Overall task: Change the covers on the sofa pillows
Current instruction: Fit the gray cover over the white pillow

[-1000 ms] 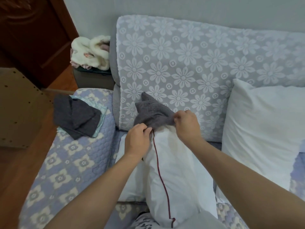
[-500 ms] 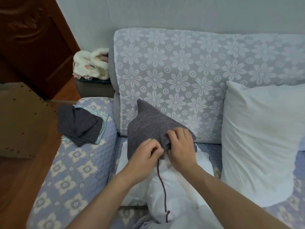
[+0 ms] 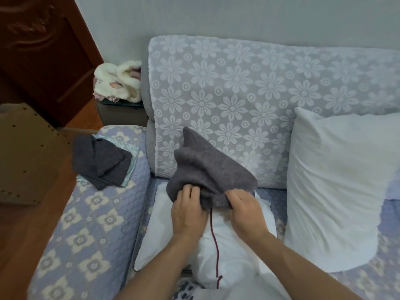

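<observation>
Both hands: left hand [image 3: 187, 210] | right hand [image 3: 244, 210] | gripping fuzzy grey cover [image 3: 207, 172]

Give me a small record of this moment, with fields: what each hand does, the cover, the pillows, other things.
left hand: grips the grey cover's edge
right hand: grips the same edge
grey cover: over the top of the white pillow
second pillow: bare, leaning on the sofa back
armrest: dark folded cloth lies on it

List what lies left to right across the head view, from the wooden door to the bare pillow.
Door → folded grey cloth on the armrest → left hand → right hand, both gripping the grey cover → bare white pillow.
</observation>
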